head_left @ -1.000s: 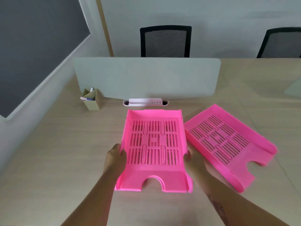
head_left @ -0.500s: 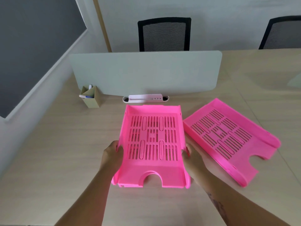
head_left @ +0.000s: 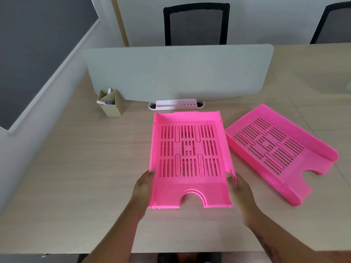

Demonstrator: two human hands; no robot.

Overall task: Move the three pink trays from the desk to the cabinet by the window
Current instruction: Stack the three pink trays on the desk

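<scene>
My left hand [head_left: 143, 188] and right hand [head_left: 239, 190] are clamped on the two long side walls of the near pink tray [head_left: 190, 158], thumbs hooked over the rims, the other fingers hidden underneath, so I'm gripping it from both sides near its notched front edge. I can't tell whether it is already clear of the desk [head_left: 76, 177] or only resting in my hold. It sits square in front of me, its far end just short of the white cable slot [head_left: 176, 104] at the foot of the divider panel [head_left: 178, 73]. Holding so close to the front, I judge the far end could dip and catch the desk, and a swing right could clip the second pink tray [head_left: 281, 154], which lies angled just beside it. The slick plastic walls might also flex and slip. Counting: two pink trays in view, not three; the third and the cabinet are out of sight. One cardboard pen holder [head_left: 110, 103], two black chairs [head_left: 196, 23].
</scene>
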